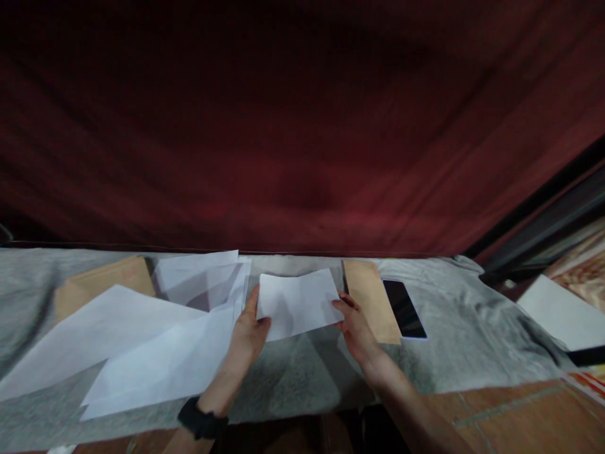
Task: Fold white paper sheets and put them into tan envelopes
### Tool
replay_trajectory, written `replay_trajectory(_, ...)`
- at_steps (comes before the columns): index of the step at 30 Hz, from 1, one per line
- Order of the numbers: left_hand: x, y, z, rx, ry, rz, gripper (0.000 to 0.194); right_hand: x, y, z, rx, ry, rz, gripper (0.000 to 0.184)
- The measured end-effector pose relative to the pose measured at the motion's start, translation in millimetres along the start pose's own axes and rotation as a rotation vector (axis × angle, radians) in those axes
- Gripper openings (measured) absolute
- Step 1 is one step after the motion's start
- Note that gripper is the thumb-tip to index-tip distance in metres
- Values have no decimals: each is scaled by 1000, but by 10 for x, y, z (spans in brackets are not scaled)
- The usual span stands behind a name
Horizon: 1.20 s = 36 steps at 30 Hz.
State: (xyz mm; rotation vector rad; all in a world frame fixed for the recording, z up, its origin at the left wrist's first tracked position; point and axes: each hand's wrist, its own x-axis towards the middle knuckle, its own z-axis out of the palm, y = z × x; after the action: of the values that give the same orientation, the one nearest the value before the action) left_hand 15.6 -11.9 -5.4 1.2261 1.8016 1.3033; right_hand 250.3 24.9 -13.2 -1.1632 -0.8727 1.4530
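Note:
A white sheet of paper [297, 304], apparently folded, is held up between both hands above the grey cloth. My left hand [249, 328] grips its left edge, thumb on the near face. At the right edge my right hand [353, 320] pinches it the same way, thumb on top and fingers behind. Just beyond the right hand lies a brown envelope [371, 299]. Left of the left hand, loose white sheets [155, 356] are spread over the cloth, with more sheets [193, 277] behind them.
A stack of brown envelopes [106, 280] lies at the far left, partly under white paper. A dark-screened phone or tablet [405, 309] sits right of the single envelope. The grey cloth [463, 334] reaches a dark red curtain [302, 157]. Tiled floor [496, 416] shows at the lower right.

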Motion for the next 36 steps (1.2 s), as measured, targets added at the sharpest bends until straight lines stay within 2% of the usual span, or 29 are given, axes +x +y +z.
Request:
replay_trajectory(2,-19,-14,-39,148,-42,3,82,6,18,-60,-141,-31,15,48)
replay_trajectory(4,-46,-11,-64,271,-97,-12,83,5,53,-91,-379,-64,-47,53)
replay_trajectory(6,-70,1,-74,377,-145,-33,83,-13,89,-91,-651,-74,-207,57)
replay_trajectory(8,-86,7,-72,458,-175,-45,83,-47,109,-67,-911,-55,-432,58)
replay_trajectory(10,-90,2,-63,487,-186,-9,82,-85,114,-22,-1129,-58,-637,57)
replay_trajectory(13,-81,-21,-41,473,-180,67,82,-118,135,85,-1320,-173,-747,53)
replay_trajectory(17,-80,-37,-29,492,-179,91,81,-120,262,249,-1396,-327,-738,50)
replay_trajectory(21,-128,1,-81,594,-186,85,77,-122,409,329,-1445,-383,-769,51)
replay_trajectory(24,-197,31,-69,764,-81,128,63,-124,454,331,-1472,-373,-786,51)
replay_trajectory(27,-294,5,110,825,38,363,54,-112,508,294,-1482,-364,-815,52)
replay_trajectory(29,-363,-44,306,781,-42,548,55,-92,586,249,-1493,-364,-861,56)
replay_trajectory(30,-394,-73,407,761,-92,598,57,-80,633,225,-1498,-361,-896,60)
replay_trajectory(33,-452,-157,628,722,-160,624,61,-52,746,169,-1503,-337,-974,70)
replay_trajectory(36,-453,-231,682,696,-142,590,62,-50,738,159,-1502,-329,-941,69)
